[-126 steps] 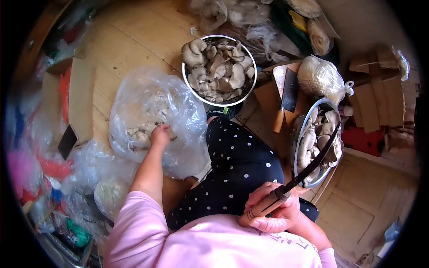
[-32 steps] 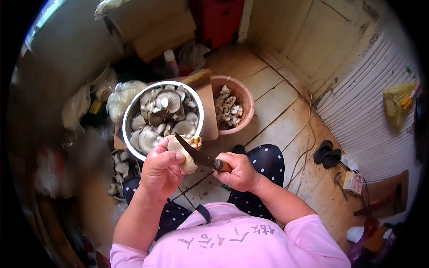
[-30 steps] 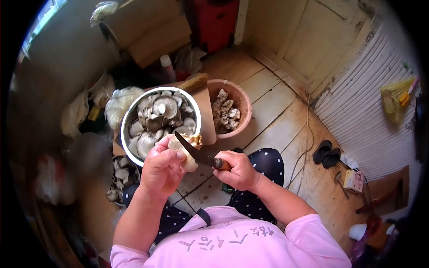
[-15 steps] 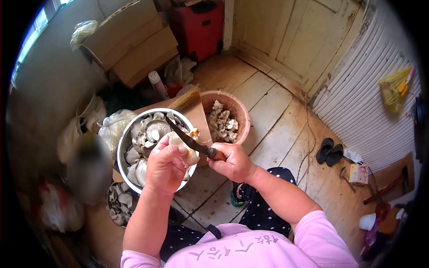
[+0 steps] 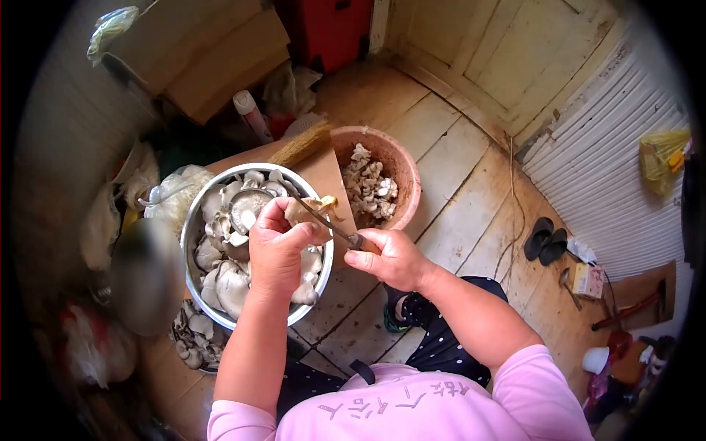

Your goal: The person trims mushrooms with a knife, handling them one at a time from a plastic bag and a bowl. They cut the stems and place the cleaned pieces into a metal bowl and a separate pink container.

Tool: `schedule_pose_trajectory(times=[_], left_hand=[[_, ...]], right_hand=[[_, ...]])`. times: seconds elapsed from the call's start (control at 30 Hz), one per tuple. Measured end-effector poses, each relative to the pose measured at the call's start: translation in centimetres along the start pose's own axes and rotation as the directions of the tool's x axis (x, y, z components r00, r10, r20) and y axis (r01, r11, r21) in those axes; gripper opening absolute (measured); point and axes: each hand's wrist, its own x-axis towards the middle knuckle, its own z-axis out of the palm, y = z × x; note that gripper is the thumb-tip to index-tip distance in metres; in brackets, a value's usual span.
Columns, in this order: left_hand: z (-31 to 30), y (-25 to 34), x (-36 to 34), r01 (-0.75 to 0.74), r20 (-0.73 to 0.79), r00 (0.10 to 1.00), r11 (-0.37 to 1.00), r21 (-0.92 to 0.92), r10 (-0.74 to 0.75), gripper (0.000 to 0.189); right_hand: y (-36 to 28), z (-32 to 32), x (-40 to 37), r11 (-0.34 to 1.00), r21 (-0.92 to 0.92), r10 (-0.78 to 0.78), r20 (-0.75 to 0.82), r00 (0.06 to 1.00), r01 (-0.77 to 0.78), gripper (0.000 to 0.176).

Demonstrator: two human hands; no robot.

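Above the right side of a white-rimmed basin (image 5: 193, 275), my left hand (image 5: 278, 246) is closed around a pale mushroom (image 5: 300, 213). My right hand (image 5: 390, 259) grips the wooden handle of a knife (image 5: 323, 220), its dark curved blade lying against the mushroom's far side. A yellowish-brown bit (image 5: 329, 203) of the stem end sticks out beyond the blade. Grey oyster mushrooms (image 5: 232, 287) fill the basin under my left hand. Just beyond my hands, a pinkish-brown tub (image 5: 408, 173) holds pale trimmed mushroom pieces (image 5: 368, 184).
A cardboard sheet (image 5: 316, 173) lies under the basin, with a straw brush (image 5: 301, 143) on it. More mushrooms (image 5: 195, 334) sit in a container at lower left. Cardboard boxes (image 5: 213, 51), a spray can (image 5: 251, 116) and a red case (image 5: 327, 33) stand behind. Black slippers (image 5: 546, 241) lie at right.
The knife blade has turned more edge-on and sits lower against the mushroom. My left hand has rotated slightly, showing more of its back. The whole view has shifted a little.
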Motion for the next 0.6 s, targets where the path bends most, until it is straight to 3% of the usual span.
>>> schedule_pose_trajectory(times=[0.07, 0.3, 0.37, 0.6], left_hand=[[0.3, -0.2, 0.2, -0.022, 0.014, 1.0, 0.994, 0.11, 0.021, 0.024], [0.9, -1.1, -0.2, -0.214, 0.012, 0.975, 0.916, 0.34, 0.223, 0.017], [1.0, -1.0, -0.3, -0.208, -0.002, 0.975, 0.91, 0.359, 0.224, 0.018], [0.8, -1.0, -0.3, -0.165, -0.021, 0.983, 0.93, 0.327, 0.182, 0.019]], right_hand=[[1.3, 0.0, 0.6, 0.99, -0.087, -0.111, -0.009, 0.994, 0.11, 0.039], [1.4, 0.3, 0.6, 0.975, -0.183, -0.146, -0.087, 0.985, 0.128, 0.044], [1.2, 0.4, 0.5, 0.963, -0.243, -0.143, -0.077, 0.987, 0.12, 0.043], [1.1, 0.8, 0.3, 0.975, -0.174, -0.161, -0.108, 0.981, 0.14, 0.046]])
